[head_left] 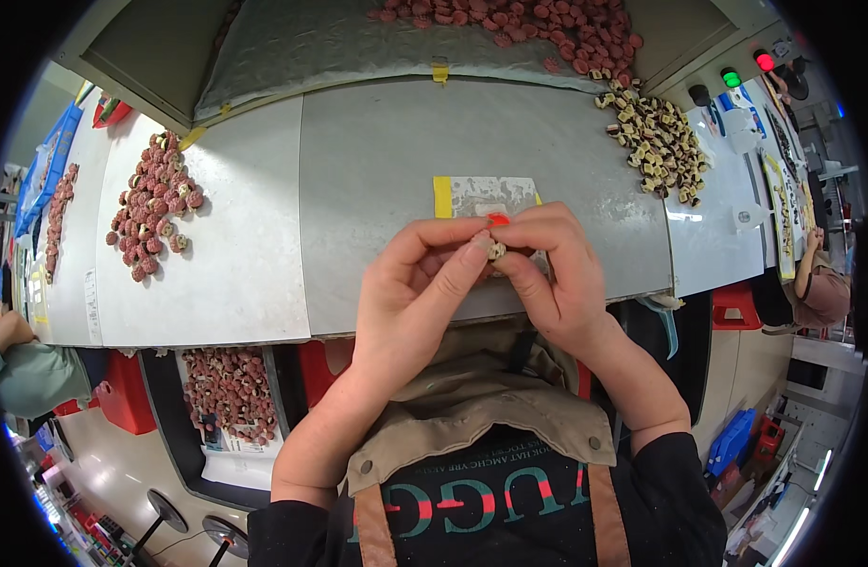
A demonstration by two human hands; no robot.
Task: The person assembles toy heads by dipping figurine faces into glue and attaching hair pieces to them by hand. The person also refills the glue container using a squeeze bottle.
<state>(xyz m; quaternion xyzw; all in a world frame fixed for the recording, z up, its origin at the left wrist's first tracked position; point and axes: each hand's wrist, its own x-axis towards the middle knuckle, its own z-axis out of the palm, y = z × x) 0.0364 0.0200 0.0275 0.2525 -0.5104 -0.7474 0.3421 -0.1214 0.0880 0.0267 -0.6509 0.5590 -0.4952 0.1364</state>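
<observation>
My left hand (410, 293) and my right hand (558, 274) meet above the near middle of the table, fingertips pinched together. Between the two thumbs and index fingers sits a small cream piece with dark marks (496, 249), partly hidden by the fingers. A bright red-orange bit (497, 219) shows at the index fingertips; whether it belongs to the piece I cannot tell. Beneath my hands lies a worn whitish sheet (505, 192) with yellow tape at its left edge.
Pinkish-red ribbed pieces (155, 203) are heaped on the left; cream-and-dark pieces (656, 142) lie on the right. More pink caps (547, 24) cover a grey mat (330, 47) inside the housing ahead. A black tray (240, 487) stands lower left. Other people sit at both sides.
</observation>
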